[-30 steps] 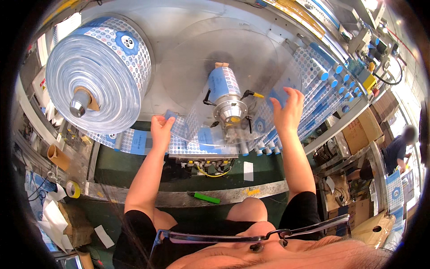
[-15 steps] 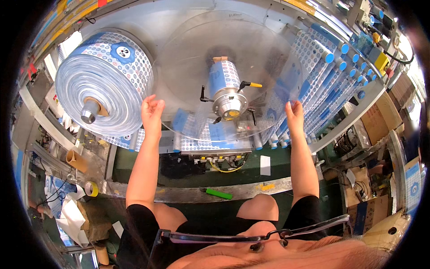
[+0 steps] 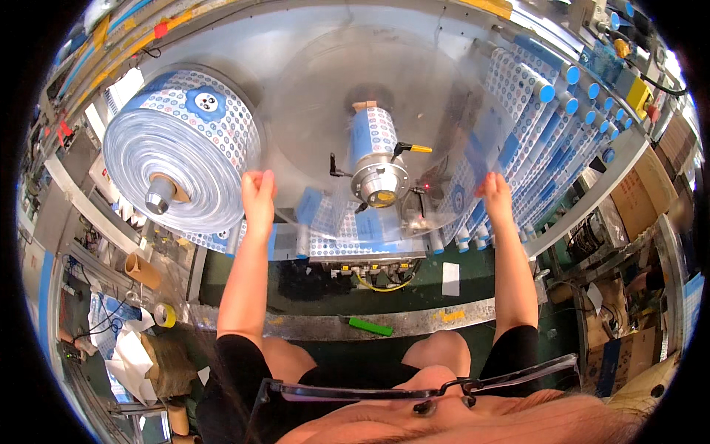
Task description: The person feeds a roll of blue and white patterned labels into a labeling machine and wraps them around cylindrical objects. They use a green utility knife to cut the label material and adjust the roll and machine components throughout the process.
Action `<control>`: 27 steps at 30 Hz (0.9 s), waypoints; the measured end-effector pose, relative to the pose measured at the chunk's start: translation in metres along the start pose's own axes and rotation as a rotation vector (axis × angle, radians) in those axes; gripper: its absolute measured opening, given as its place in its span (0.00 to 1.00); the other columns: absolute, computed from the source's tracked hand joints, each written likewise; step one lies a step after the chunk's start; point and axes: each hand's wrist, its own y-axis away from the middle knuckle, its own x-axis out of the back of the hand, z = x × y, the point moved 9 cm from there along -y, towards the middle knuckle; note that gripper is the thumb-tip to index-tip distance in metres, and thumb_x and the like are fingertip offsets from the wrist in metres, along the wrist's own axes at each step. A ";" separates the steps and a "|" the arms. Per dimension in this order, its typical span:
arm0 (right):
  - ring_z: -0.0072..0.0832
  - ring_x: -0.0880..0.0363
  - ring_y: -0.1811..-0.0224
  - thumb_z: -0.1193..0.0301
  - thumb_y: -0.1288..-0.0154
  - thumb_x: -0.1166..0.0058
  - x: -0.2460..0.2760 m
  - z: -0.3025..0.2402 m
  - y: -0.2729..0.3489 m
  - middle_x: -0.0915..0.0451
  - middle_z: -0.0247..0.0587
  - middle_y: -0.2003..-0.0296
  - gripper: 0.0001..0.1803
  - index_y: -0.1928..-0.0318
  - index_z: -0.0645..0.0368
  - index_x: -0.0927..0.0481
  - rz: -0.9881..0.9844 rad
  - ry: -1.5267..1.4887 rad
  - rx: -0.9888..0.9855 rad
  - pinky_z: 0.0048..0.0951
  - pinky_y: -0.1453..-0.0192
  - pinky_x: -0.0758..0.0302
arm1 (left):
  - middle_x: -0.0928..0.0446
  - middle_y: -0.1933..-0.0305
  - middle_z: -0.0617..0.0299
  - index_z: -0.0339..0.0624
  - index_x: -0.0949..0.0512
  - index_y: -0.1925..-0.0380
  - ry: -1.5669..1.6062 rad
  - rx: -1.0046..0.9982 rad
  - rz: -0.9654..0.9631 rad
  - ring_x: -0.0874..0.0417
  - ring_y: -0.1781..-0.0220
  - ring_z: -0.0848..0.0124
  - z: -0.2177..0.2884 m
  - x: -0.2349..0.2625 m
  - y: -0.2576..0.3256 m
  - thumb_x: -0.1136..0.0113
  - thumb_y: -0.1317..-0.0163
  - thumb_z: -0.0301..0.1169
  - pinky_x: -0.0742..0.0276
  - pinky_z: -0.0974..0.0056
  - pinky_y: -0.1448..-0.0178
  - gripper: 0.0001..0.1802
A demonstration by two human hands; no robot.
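At the film machine, both hands hold up a clear round disc.
From the head camera: left hand [image 3: 257,194] and right hand [image 3: 494,194] each grip an edge of the transparent disc [image 3: 384,96], held before the metal spindle [image 3: 379,180]; a printed film roll [image 3: 181,148] sits to its left.

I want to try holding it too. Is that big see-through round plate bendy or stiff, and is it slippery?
The clear round disc probably stays fairly stiff: held only at its edges by the left hand and right hand, it keeps its round shape. It looks thin, so likely light for its size. Its smooth, shiny surface may be slippery.
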 end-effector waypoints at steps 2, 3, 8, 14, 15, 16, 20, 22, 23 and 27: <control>0.25 0.24 0.74 0.57 0.25 0.60 0.002 -0.002 0.011 0.23 0.38 0.77 0.22 0.69 0.62 0.27 0.016 -0.084 0.025 0.28 0.66 0.27 | 0.29 0.69 0.65 0.43 0.31 0.63 0.031 0.019 -0.015 0.28 0.68 0.77 -0.003 0.000 -0.003 0.43 0.33 0.40 0.29 0.69 0.61 0.13; 0.25 0.24 0.75 0.57 0.25 0.60 0.003 -0.003 0.012 0.23 0.38 0.78 0.22 0.69 0.62 0.26 0.024 -0.125 0.037 0.28 0.67 0.27 | 0.29 0.68 0.65 0.43 0.31 0.63 0.042 0.019 -0.023 0.28 0.68 0.76 -0.005 0.002 -0.001 0.43 0.33 0.41 0.28 0.68 0.60 0.13; 0.28 0.25 0.76 0.50 0.26 0.63 0.001 -0.011 0.015 0.25 0.37 0.80 0.27 0.70 0.61 0.27 0.073 0.024 -0.016 0.31 0.67 0.28 | 0.29 0.68 0.66 0.44 0.31 0.63 0.031 0.128 0.019 0.27 0.67 0.75 -0.002 0.004 0.005 0.44 0.32 0.42 0.26 0.66 0.60 0.13; 0.27 0.27 0.76 0.51 0.25 0.62 -0.007 0.021 0.018 0.25 0.38 0.79 0.27 0.70 0.62 0.26 0.099 -0.175 -0.050 0.30 0.67 0.30 | 0.28 0.70 0.64 0.46 0.31 0.61 0.077 0.070 -0.053 0.25 0.70 0.70 -0.005 -0.001 -0.006 0.45 0.32 0.42 0.24 0.61 0.61 0.13; 0.27 0.28 0.76 0.51 0.25 0.62 -0.005 0.019 0.022 0.25 0.38 0.79 0.26 0.70 0.62 0.26 0.072 -0.206 -0.022 0.30 0.67 0.30 | 0.27 0.70 0.63 0.46 0.31 0.61 0.115 0.067 -0.077 0.25 0.71 0.69 -0.006 -0.002 -0.006 0.45 0.32 0.43 0.24 0.60 0.61 0.13; 0.27 0.29 0.75 0.52 0.25 0.62 -0.006 0.009 0.030 0.27 0.39 0.80 0.26 0.71 0.62 0.27 0.120 -0.254 -0.039 0.30 0.67 0.31 | 0.26 0.69 0.61 0.47 0.32 0.58 0.100 0.090 -0.074 0.23 0.70 0.66 -0.017 0.015 -0.012 0.46 0.32 0.43 0.25 0.58 0.63 0.13; 0.28 0.28 0.74 0.52 0.26 0.59 -0.001 -0.006 0.030 0.26 0.38 0.78 0.26 0.71 0.64 0.27 0.110 -0.111 -0.088 0.31 0.65 0.31 | 0.25 0.69 0.59 0.48 0.33 0.56 0.070 0.161 -0.011 0.23 0.69 0.65 -0.004 0.012 -0.003 0.47 0.31 0.44 0.25 0.59 0.64 0.15; 0.28 0.28 0.73 0.51 0.27 0.59 -0.004 0.002 0.022 0.25 0.39 0.77 0.27 0.70 0.64 0.26 0.096 -0.167 -0.089 0.31 0.65 0.31 | 0.25 0.68 0.59 0.48 0.34 0.55 0.025 0.086 -0.065 0.22 0.69 0.65 -0.005 0.013 -0.003 0.48 0.31 0.45 0.25 0.59 0.64 0.16; 0.28 0.28 0.73 0.52 0.27 0.57 -0.005 0.000 0.014 0.25 0.39 0.77 0.26 0.69 0.65 0.25 0.081 -0.210 -0.069 0.30 0.66 0.31 | 0.25 0.69 0.59 0.47 0.34 0.55 0.005 0.085 -0.050 0.22 0.69 0.65 -0.006 0.018 -0.002 0.48 0.31 0.46 0.25 0.59 0.64 0.16; 0.28 0.27 0.72 0.55 0.28 0.55 0.000 -0.017 0.035 0.24 0.40 0.76 0.23 0.67 0.65 0.25 0.066 -0.183 -0.101 0.30 0.64 0.31 | 0.26 0.71 0.61 0.46 0.32 0.57 -0.069 0.089 0.058 0.23 0.70 0.67 0.004 0.034 0.007 0.49 0.31 0.47 0.25 0.61 0.65 0.17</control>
